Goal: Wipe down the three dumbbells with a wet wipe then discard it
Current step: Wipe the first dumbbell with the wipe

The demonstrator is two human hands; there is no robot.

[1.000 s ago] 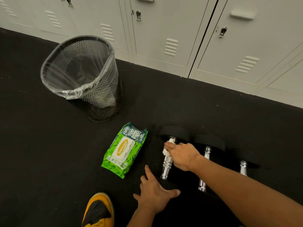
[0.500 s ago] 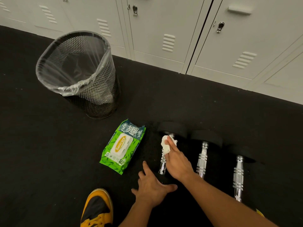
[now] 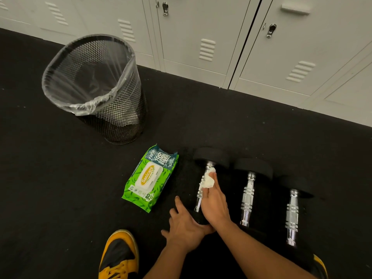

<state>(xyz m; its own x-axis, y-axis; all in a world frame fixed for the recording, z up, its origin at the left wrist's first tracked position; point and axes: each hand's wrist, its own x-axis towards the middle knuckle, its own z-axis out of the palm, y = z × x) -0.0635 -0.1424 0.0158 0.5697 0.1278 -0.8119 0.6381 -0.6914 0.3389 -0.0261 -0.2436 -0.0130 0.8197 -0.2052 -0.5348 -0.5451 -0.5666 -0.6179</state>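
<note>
Basically on dumbbell one, right hand pinching the wet wipe, left hand flat, two more plus bin left.

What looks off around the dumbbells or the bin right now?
Nothing stands out. The three dumbbells lie side by side on the black floor, the wipes pack lies flat with its lid closed, and the lined bin stands upright. The right hand presses the wet wipe on the leftmost handle.

The right hand reaches forward, fingers extended and pinching a crumpled white wipe; the left hand lies spread flat just beside its wrist.
</note>
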